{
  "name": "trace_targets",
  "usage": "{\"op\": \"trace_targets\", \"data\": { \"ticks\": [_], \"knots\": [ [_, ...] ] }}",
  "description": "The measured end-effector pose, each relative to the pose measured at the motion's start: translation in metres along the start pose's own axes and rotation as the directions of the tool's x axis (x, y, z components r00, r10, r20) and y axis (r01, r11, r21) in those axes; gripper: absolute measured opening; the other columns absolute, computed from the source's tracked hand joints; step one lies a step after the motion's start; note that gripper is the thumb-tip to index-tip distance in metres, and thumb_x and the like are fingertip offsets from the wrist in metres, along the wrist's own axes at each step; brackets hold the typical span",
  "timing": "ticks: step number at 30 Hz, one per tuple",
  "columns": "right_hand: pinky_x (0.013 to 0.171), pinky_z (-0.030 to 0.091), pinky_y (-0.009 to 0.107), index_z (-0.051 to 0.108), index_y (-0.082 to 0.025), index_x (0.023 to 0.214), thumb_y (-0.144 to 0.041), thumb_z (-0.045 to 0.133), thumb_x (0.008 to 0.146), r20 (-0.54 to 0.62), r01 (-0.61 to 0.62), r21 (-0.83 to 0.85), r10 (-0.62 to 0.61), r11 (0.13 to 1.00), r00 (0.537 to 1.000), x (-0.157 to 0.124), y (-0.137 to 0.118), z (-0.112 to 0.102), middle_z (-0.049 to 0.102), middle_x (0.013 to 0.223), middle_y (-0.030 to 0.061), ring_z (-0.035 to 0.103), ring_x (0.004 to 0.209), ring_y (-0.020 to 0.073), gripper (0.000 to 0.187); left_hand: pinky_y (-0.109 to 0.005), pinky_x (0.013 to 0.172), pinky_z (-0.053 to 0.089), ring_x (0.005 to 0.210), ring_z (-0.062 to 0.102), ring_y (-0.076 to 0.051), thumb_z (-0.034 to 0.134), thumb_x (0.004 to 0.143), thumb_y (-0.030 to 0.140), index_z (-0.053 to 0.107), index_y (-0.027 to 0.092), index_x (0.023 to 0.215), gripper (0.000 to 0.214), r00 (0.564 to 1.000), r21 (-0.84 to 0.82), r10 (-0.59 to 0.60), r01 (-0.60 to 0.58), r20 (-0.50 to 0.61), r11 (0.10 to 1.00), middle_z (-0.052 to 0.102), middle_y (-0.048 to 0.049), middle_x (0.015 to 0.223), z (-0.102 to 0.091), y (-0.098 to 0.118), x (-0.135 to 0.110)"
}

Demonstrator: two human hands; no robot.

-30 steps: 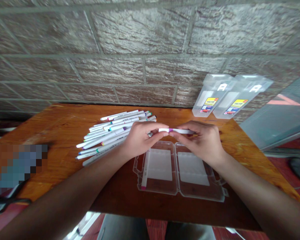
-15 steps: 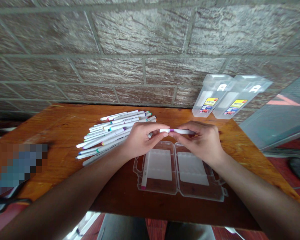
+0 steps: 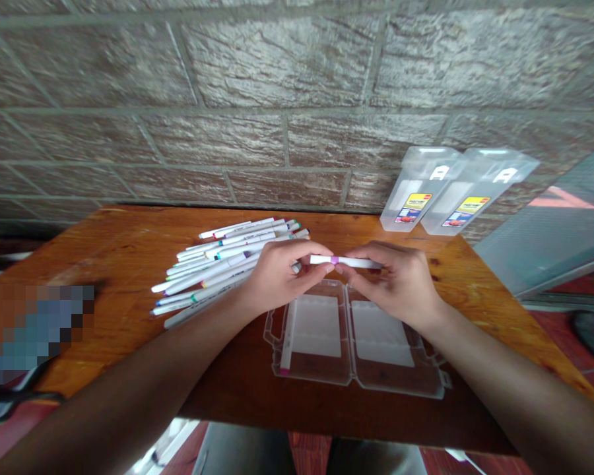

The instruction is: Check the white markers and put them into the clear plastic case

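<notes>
Between my two hands a white marker (image 3: 354, 262) with a purple band lies level above the table. My left hand (image 3: 282, 270) pinches its left end near the band, thumb below and fingers above. My right hand (image 3: 400, 277) grips the other end, its fingers curled so that the tip is hidden. Beneath my hands lies a clear plastic case (image 3: 349, 369), spread open with white sheets inside both halves. One marker (image 3: 288, 340) with a magenta end rests along the left side of the case. A pile of white markers (image 3: 218, 264) with coloured ends is left of my left hand.
Two upright translucent boxes (image 3: 438, 198) with yellow labels stand at the table's back right. A brick wall (image 3: 287, 138) rises behind the wooden table (image 3: 123, 264). At the far left a pixelated patch covers an object on the table.
The marker has shifted slightly left in my fingers, and its purple band looks turned. My right hand has moved a little left. The case and the pile stay put.
</notes>
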State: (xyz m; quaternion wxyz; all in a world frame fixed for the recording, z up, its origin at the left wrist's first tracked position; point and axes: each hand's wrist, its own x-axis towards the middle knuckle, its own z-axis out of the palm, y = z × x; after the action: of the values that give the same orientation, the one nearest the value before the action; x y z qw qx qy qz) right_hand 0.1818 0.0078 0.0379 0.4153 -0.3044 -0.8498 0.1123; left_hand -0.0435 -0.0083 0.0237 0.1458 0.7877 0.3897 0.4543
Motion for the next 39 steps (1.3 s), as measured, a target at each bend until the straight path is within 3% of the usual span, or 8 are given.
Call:
{"op": "trace_targets", "data": {
  "ticks": [9, 19, 34, 39],
  "knots": [
    [0.057, 0.048, 0.028, 0.076, -0.022, 0.086, -0.032, 0.076, 0.091, -0.027, -0.013, -0.008, 0.013, 1.000, 1.000, -0.001, -0.001, 0.001, 0.076, 0.075, 0.0024, 0.066, 0.060, 0.0158, 0.011, -0.027, 0.069, 0.051, 0.075, 0.071, -0.015, 0.067, 0.093, 0.026, 0.075, 0.020, 0.100, 0.012, 0.999, -0.009, 0.039, -0.038, 0.016, 0.999, 0.079, -0.0031, 0.091, -0.002, 0.003, 0.000],
    [0.058, 0.049, 0.026, 0.076, -0.020, 0.092, -0.025, 0.076, 0.090, 0.007, -0.002, 0.033, 0.001, 0.999, 1.000, 0.000, -0.002, -0.001, 0.078, 0.079, 0.0021, 0.068, 0.063, 0.0155, 0.005, -0.024, 0.065, 0.050, 0.070, 0.067, -0.013, 0.071, 0.092, 0.032, 0.076, 0.021, 0.096, 0.013, 1.000, -0.022, -0.013, 0.013, -0.015, 1.000, 0.078, -0.0020, 0.086, 0.001, 0.002, 0.000],
    [0.057, 0.050, 0.025, 0.079, -0.019, 0.100, -0.028, 0.073, 0.092, -0.024, -0.115, 0.079, 0.117, 0.990, 0.993, -0.001, 0.000, -0.001, 0.078, 0.080, 0.0025, 0.068, 0.063, 0.0149, 0.013, -0.023, 0.059, 0.048, 0.065, 0.062, -0.012, 0.070, 0.094, 0.033, 0.072, 0.018, 0.101, 0.017, 0.993, -0.259, -0.117, 0.107, -0.023, 0.960, 0.071, -0.0021, 0.080, 0.000, -0.006, 0.002],
    [0.053, 0.048, 0.025, 0.079, -0.019, 0.101, -0.031, 0.075, 0.092, -0.047, -0.183, 0.136, 0.191, 0.974, 0.981, -0.001, 0.001, 0.001, 0.079, 0.083, 0.0039, 0.067, 0.063, 0.0153, 0.016, -0.022, 0.056, 0.047, 0.060, 0.061, -0.010, 0.070, 0.094, 0.034, 0.070, 0.018, 0.102, 0.019, 0.983, -0.381, -0.184, 0.169, -0.004, 0.909, 0.066, -0.0009, 0.079, -0.001, -0.009, 0.002]
  ]
}}
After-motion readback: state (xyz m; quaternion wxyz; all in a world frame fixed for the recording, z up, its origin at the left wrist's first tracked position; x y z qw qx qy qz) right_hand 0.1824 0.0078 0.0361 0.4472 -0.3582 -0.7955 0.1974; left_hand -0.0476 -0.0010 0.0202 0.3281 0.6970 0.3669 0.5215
